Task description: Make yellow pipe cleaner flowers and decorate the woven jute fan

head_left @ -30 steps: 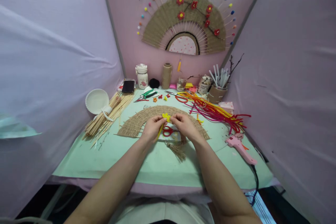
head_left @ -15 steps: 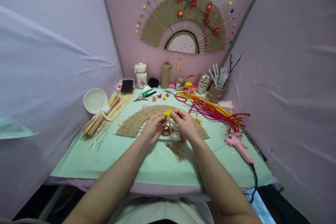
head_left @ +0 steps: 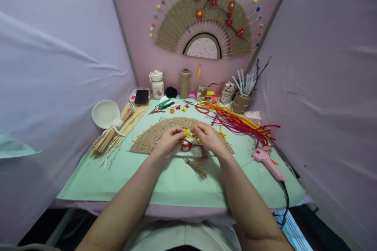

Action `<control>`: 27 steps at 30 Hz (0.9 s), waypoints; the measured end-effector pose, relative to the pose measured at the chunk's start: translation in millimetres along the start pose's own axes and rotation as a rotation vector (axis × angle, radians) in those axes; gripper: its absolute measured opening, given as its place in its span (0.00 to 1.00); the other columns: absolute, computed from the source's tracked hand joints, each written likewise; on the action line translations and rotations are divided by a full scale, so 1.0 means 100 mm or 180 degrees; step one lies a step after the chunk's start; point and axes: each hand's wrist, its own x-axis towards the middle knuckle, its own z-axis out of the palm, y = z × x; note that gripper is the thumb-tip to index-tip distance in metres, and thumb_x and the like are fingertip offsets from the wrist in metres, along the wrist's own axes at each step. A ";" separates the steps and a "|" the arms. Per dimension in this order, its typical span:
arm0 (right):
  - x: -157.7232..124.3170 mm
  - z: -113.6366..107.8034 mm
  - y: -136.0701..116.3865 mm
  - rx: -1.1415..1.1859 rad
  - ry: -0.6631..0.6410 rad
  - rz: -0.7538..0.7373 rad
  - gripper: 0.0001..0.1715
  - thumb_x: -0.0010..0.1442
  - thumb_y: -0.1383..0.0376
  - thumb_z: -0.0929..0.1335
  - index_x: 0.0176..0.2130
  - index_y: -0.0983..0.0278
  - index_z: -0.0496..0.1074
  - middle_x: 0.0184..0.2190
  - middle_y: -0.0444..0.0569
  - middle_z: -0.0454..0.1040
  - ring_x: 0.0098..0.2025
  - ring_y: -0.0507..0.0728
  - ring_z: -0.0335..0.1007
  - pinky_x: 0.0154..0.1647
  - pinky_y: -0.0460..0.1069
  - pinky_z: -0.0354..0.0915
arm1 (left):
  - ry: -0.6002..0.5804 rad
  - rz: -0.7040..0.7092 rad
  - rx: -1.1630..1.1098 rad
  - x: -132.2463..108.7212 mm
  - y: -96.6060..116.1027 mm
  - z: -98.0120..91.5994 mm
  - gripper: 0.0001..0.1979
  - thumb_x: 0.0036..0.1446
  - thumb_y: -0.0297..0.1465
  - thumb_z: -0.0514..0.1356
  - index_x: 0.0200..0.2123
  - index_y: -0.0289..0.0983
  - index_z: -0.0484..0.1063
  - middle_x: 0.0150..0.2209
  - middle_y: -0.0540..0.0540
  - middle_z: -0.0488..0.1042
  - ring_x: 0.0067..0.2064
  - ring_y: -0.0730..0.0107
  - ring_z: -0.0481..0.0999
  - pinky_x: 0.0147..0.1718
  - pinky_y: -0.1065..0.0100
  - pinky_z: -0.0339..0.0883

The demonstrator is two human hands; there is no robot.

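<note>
Between my fingertips is a yellow pipe-cleaner flower (head_left: 186,131) with a straight tail slanting down to the right. My left hand (head_left: 171,141) pinches it from the left. My right hand (head_left: 207,138) has its fingers closed on its other side, near the tail. Both hands are above a woven twine fan (head_left: 147,139) lying on the table. Below the flower show the red handles of a pair of scissors (head_left: 186,146), partly hidden by my hands. A twine tassel (head_left: 196,168) hangs toward me from the fan's lower edge.
At left lie a bundle of sticks (head_left: 113,133) and a white paper bowl (head_left: 106,114). Red, orange and yellow pipe cleaners (head_left: 238,121) are piled at right, near a pink glue gun (head_left: 269,164). Behind are green-handled pliers (head_left: 165,104), small pipe-cleaner flowers (head_left: 178,107) and a twine spool (head_left: 185,83).
The yellow flower has tipped over: its tail pointed straight down and now slants to the right. My right fingers have shifted slightly around it. The camera view has moved a little.
</note>
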 end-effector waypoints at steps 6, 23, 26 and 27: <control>-0.02 -0.07 0.01 0.0025 -0.0228 0.0201 0.13 0.52 0.58 0.66 0.30 0.66 0.71 0.24 0.43 0.70 0.26 0.51 0.62 0.28 0.45 0.58 | 0.0208 -0.0134 -0.0319 0.03 0.00 -0.02 0.12 0.40 0.26 0.68 0.27 0.33 0.67 0.27 0.48 0.72 0.26 0.77 0.73 0.29 0.73 0.68; 0.00 -0.10 0.07 -0.0919 0.0061 -0.0488 0.08 0.55 0.61 0.66 0.31 0.63 0.73 0.32 0.47 0.74 0.35 0.55 0.66 0.38 0.49 0.59 | -0.0075 -0.0297 0.0124 0.04 0.00 -0.08 0.15 0.35 0.31 0.72 0.28 0.33 0.73 0.27 0.48 0.74 0.27 0.75 0.72 0.28 0.74 0.67; -0.01 -0.07 0.06 -0.1654 0.0358 -0.0883 0.07 0.57 0.62 0.66 0.32 0.61 0.74 0.37 0.50 0.74 0.43 0.58 0.63 0.47 0.54 0.53 | -0.0136 -0.0449 -0.0045 0.02 0.03 -0.08 0.15 0.34 0.27 0.72 0.28 0.33 0.72 0.28 0.49 0.74 0.28 0.76 0.73 0.30 0.73 0.68; -0.01 -0.06 0.06 -0.1869 0.0457 -0.0973 0.08 0.58 0.62 0.66 0.33 0.60 0.74 0.38 0.50 0.74 0.45 0.59 0.62 0.49 0.56 0.50 | -0.0146 -0.0485 -0.0076 0.02 0.03 -0.08 0.15 0.35 0.26 0.72 0.29 0.33 0.72 0.28 0.49 0.74 0.28 0.76 0.73 0.31 0.74 0.69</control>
